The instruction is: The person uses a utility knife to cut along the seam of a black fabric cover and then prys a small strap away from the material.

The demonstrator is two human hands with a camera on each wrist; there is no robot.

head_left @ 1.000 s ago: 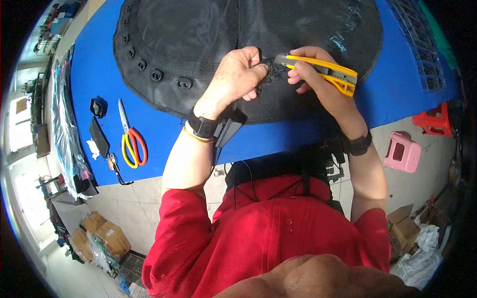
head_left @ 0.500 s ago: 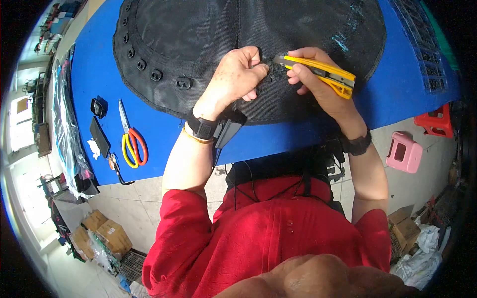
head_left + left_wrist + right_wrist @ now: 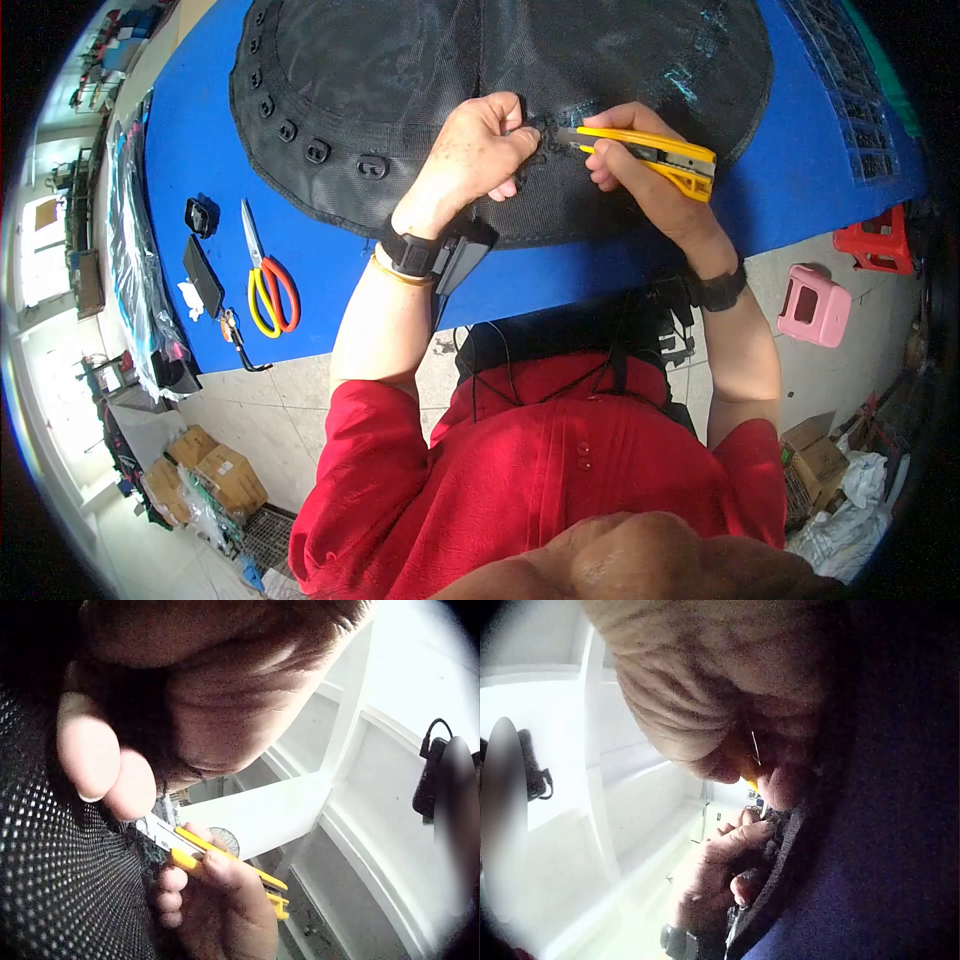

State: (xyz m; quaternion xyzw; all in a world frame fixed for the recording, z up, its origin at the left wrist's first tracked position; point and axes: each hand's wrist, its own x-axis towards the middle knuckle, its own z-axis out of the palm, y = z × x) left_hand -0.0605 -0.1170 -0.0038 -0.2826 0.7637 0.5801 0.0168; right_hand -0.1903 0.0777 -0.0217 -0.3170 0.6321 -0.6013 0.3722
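A large black mesh piece (image 3: 400, 70) with a rounded edge lies on the blue tabletop. My left hand (image 3: 475, 150) rests on it with fingers curled, pinching a bit of the black mesh between thumb and forefinger. In my right hand (image 3: 650, 185) is a yellow utility knife (image 3: 690, 158), gripped by its handle. Its bare blade points left at a frayed, dark patch beside the left fingertips. In the left wrist view, the knife blade (image 3: 159, 832) comes right up by those fingertips. Black plastic loops (image 3: 372, 167) line the mesh's left rim.
Scissors (image 3: 265, 270) with red and yellow handles lie at the left, near a flat black object (image 3: 202, 276) and a small black item (image 3: 201, 216). Plastic-wrapped goods (image 3: 140, 260) line the left edge. A pink stool (image 3: 814, 306) and a red stool (image 3: 875, 240) stand right.
The knife in my right hand has shifted slightly toward my body, its blade tip now lower beside the left fingertips. My left hand keeps its place.
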